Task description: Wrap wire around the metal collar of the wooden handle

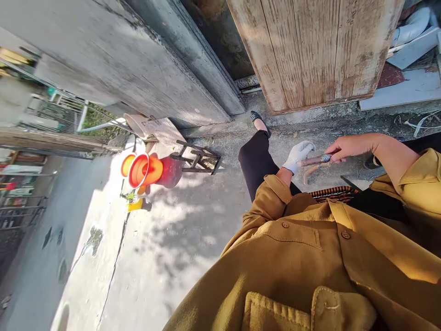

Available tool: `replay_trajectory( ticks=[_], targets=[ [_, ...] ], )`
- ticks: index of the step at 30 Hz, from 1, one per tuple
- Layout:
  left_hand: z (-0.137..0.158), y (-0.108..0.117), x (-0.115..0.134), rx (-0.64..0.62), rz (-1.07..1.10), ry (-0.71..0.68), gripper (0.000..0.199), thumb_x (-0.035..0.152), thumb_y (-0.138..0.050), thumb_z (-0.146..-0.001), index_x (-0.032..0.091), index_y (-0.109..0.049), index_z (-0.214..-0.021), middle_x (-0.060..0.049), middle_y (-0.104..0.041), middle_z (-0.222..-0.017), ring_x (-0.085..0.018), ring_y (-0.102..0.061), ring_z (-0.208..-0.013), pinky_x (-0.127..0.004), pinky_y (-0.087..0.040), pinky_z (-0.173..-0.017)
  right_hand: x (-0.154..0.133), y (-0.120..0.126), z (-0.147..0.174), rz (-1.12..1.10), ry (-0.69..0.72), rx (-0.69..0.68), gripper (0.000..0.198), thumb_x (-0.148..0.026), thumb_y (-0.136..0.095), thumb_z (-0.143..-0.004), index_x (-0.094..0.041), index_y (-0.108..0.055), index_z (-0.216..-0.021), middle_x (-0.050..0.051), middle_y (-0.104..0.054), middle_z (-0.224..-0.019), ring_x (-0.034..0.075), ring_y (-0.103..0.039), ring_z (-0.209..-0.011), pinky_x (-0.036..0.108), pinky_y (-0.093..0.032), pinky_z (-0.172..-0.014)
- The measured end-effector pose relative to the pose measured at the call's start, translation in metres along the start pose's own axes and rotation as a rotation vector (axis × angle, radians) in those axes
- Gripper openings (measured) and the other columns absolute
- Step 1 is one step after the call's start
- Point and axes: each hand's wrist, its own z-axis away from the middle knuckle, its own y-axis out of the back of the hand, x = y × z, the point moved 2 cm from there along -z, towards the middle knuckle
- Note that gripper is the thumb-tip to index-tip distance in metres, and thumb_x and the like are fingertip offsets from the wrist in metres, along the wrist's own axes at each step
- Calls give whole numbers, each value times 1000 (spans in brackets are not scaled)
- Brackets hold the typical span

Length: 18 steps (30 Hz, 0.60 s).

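Both grips close on a stick [312, 161]: gloved left hand [298, 155], bare right hand [344, 148]. We judge it stiff and light.

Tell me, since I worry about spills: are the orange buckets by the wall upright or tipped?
Cannot tell for sure: the orange buckets show their open mouths to the tilted head camera, nested, beside the dark stool.

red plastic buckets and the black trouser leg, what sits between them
A dark slatted metal rack on bare concrete ground, in the head view.
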Motion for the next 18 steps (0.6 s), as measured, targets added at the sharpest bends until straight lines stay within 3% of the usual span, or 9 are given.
replay_trajectory(
  ticks=[2,4,7,13,15,18],
  targets=[
    [0,-4,1,-47,-24,18,28,37,-64,-108,16,-76,-94,-6,-75,-86,-16,-64,-83,-32,-56,-87,4,17,0,-109,28,336,46,-70,-75,-94,-24,-75,-94,5,-72,-83,19,-59,-75,33,-48,-75],
    [4,-7,3,-68,-32,-1,30,43,-68,-108,18,-77,-96,-7,-76,-85,-19,-66,-87,-35,-57,-91,12,30,-1,-155,-62,629,46,-69,-72,-98,-23,-72,-90,8,-73,-85,20,-60,-75,34,-47,-72],
    [10,-9,7,-114,-61,-49,26,41,-68,-106,18,-78,-98,-5,-79,-95,-21,-69,-100,-34,-56,-100,20,37,-5,-114,-218,776,43,-63,-70,-100,-22,-71,-90,10,-75,-88,21,-63,-77,34,-49,-72],
    [12,-11,6,-252,-266,-117,25,35,-63,-106,17,-80,-100,-5,-80,-102,-21,-71,-103,-31,-54,-103,16,34,-7,384,-489,621,31,-49,-58,-110,-22,-70,-100,18,-76,-100,33,-69,-99,43,-46,-85],
    [11,-11,4,-230,-270,-116,24,35,-64,-105,19,-81,-98,-6,-82,-103,-22,-72,-104,-32,-55,-106,17,28,-7,407,-502,513,24,-39,-65,-106,-21,-68,-91,20,-74,-94,34,-68,-95,46,-45,-83],
    [9,-11,2,-196,-256,-120,25,34,-62,-105,20,-81,-97,-7,-83,-105,-23,-72,-109,-33,-55,-108,20,11,-9,322,-393,273,27,-29,-82,-90,-21,-64,-72,12,-66,-71,28,-64,-75,43,-44,-76]
  ],
)
